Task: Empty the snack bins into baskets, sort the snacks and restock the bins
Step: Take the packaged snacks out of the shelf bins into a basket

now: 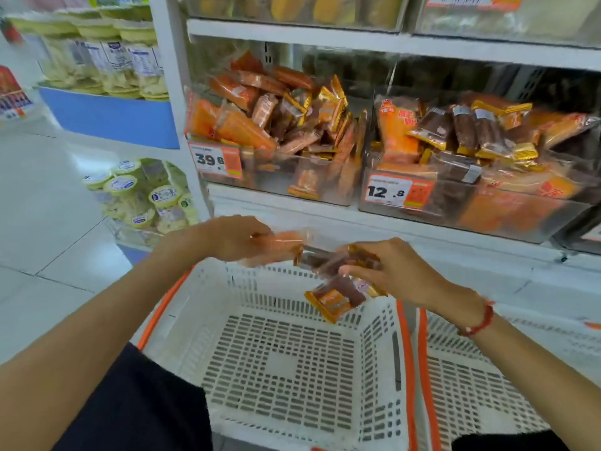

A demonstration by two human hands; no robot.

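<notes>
Both hands hover over a white perforated plastic basket with orange handles [276, 353], which sits on the floor below the white metal shelf [357, 219]. The left hand [234, 237] has its grip curled around a blurred orange, clear-wrapped snack packet [279, 244], fingers on top and thumb beneath. The right hand [390, 268] has its grip closed around a small bunch of brown and gold-edged snack packets [328, 260]; one orange and gold packet [335, 302] hangs from below the fingers, just above the basket's far rim. The two handfuls nearly meet in the middle, though motion blur hides whether they touch. A red bead bracelet [481, 320] circles the right wrist.

A second white perforated basket with an orange rim [471, 385] stands just beside the first, on its right, the two rims touching or nearly so.

On the shelf above, a clear plastic bin with a price tag reading 39.8 [270, 177] is heaped with orange and gold packets. Beside it to the right, a clear plastic bin tagged 12.8 [487, 203] holds brown, gold and orange packets.

To the left stand tall clear tubs with pale green lids [140, 196], stacked on a low display, with more on a blue-fronted stand [110, 115] behind.
</notes>
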